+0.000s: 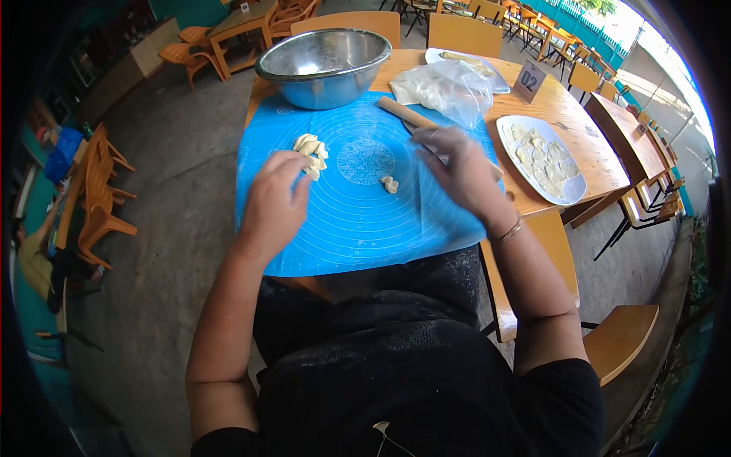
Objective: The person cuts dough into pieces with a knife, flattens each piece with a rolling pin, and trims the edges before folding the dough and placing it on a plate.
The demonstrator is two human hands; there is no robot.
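On the blue pastry mat (335, 247), printed with white rings, sits a cluster of pale dough pieces (311, 146). My left hand (276, 199) reaches to its near edge, fingertips at the dough and thumb apart from them. A small lump of dough (389, 184) lies alone near the mat's centre. My right hand (459, 166) is above the mat's right side, its fingers smeared by motion. Beneath it a wooden rolling pin (402, 111) lies slantwise, partly covered by the hand. A thin dark object beside the pin is too hidden to name.
A large steel bowl (324, 87) stands at the mat's far left. Behind the pin are a clear plastic bag (457, 90) and a white plate (499, 82). Flat dough rounds lie on another white plate (567, 194) at right. A number 02 card (528, 81) stands nearby.
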